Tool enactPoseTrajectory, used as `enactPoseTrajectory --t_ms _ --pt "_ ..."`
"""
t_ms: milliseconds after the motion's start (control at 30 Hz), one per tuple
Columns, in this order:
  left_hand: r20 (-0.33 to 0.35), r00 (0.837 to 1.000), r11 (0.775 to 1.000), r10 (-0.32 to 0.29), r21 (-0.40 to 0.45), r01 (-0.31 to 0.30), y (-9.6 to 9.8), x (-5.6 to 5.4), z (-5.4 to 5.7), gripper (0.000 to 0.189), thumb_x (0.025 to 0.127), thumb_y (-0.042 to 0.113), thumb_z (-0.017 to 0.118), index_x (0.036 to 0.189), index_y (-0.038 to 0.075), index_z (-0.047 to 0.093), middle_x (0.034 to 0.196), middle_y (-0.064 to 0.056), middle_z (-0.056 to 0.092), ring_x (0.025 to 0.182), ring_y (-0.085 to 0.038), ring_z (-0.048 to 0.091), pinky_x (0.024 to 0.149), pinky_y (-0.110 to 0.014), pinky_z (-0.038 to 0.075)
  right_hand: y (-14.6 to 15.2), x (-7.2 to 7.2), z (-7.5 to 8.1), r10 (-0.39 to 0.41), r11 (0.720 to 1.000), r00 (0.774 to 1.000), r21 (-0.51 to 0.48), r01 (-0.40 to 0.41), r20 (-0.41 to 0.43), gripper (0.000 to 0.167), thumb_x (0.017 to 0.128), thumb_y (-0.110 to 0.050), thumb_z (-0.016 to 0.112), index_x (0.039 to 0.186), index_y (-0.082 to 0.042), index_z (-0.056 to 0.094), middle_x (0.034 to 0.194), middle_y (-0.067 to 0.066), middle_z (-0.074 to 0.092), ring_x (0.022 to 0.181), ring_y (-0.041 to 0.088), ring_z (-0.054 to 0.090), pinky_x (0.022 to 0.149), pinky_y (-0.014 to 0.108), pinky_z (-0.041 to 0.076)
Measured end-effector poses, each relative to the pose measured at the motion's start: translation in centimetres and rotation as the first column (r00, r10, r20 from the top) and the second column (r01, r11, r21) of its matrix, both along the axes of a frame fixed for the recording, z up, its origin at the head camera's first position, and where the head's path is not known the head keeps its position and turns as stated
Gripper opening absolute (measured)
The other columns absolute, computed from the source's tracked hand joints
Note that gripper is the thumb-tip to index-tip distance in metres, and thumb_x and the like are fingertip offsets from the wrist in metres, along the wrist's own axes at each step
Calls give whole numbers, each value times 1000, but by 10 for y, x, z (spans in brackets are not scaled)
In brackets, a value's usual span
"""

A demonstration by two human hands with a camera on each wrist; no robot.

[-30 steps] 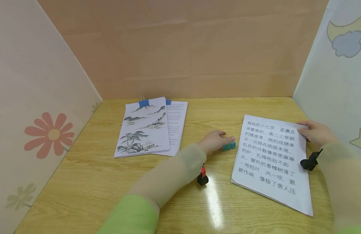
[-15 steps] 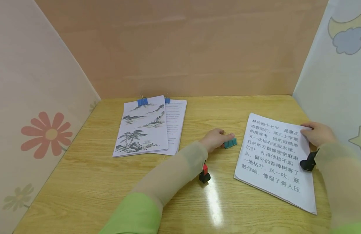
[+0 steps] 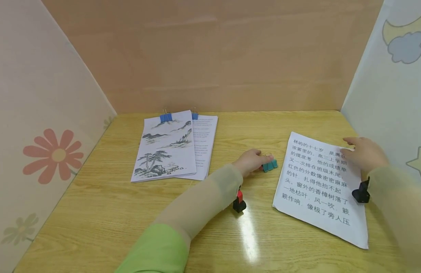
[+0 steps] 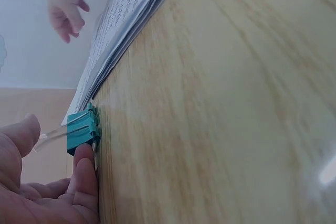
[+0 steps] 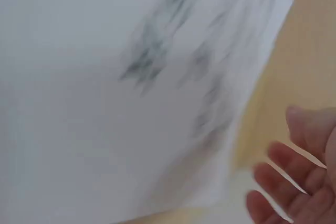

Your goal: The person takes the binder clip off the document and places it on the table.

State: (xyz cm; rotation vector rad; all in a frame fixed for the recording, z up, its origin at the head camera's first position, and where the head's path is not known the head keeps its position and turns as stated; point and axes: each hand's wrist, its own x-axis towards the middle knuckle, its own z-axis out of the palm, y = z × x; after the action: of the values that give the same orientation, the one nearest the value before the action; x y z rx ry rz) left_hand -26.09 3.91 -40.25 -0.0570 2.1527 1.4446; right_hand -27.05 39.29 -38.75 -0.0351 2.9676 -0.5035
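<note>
A teal binder clip with wire handles sits on the table at the left of a paper stack printed with large handwritten-style characters. My left hand has its fingers around the clip. In the left wrist view a fingertip touches the body of the clip, while the thumb lies beside the handle ends. My right hand hovers over the stack's far right corner, fingers loosely bent and holding nothing. The left wrist view shows this right hand in the air, apart from the sheets.
Two more paper stacks overlap at the left: a landscape drawing on top, a printed text sheet partly under it. Each has a blue binder clip at its far edge. Walls rise behind and on both sides of the wooden table.
The right-hand paper stack has shifted slightly right, and my right hand has let go of its edge and risen. My left hand and the teal binder clip have moved a little right.
</note>
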Motion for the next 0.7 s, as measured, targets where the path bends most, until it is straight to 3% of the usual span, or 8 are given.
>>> enactPoseTrajectory --t_ms 133,233,367,433,500,567,700 --pt "-1 1000 1000 -2 15 2 1 0 0 69 88 46 67 143 11 44 121 -5 60 94 -19 59 93 -44 46 -51 25 28 210 976 978 52 -210 19 52 96 -33 58 132 5 51 114 25 61 99 40 57 79 56 44" --pt "-6 1000 1000 -3 24 3 1 0 1 65 90 45 65 142 11 46 117 -5 61 94 -20 59 94 -44 46 -98 62 39 332 932 943 148 -330 7 45 92 -34 63 126 -4 60 110 13 66 95 31 63 76 51 49" --pt "-2 1000 999 5 41 -5 0 2 3 63 91 44 64 142 10 47 104 -3 62 91 -19 58 92 -43 46 -142 118 32 496 823 868 317 -471 2 50 84 -41 71 122 -10 64 99 1 66 71 17 62 61 40 51" --pt "4 1000 999 8 54 -8 2 3 4 62 92 43 63 141 10 47 100 -2 62 89 -19 58 92 -41 46 -153 140 24 562 763 827 386 -518 -1 55 79 -43 74 123 -10 63 94 -2 63 60 13 52 52 35 46" --pt "7 1000 998 14 69 -14 3 3 4 61 92 42 63 141 9 47 102 0 61 88 -18 58 91 -38 46 -158 156 16 600 720 800 433 -542 3 59 76 -42 76 124 -10 62 93 -3 60 54 12 43 48 32 39" --pt "9 1000 995 21 97 -22 5 3 3 60 92 41 63 140 8 48 105 0 61 89 -17 59 90 -35 47 -159 166 10 616 697 788 467 -545 0 61 75 -40 77 125 -10 61 97 -1 59 53 15 41 47 33 38" --pt "31 999 979 15 201 -21 9 0 -1 55 96 40 59 138 5 50 115 -2 61 98 -16 61 92 -30 47 -156 173 2 597 704 802 478 -524 1 59 76 -33 76 127 -7 59 110 8 63 56 21 50 46 36 42"
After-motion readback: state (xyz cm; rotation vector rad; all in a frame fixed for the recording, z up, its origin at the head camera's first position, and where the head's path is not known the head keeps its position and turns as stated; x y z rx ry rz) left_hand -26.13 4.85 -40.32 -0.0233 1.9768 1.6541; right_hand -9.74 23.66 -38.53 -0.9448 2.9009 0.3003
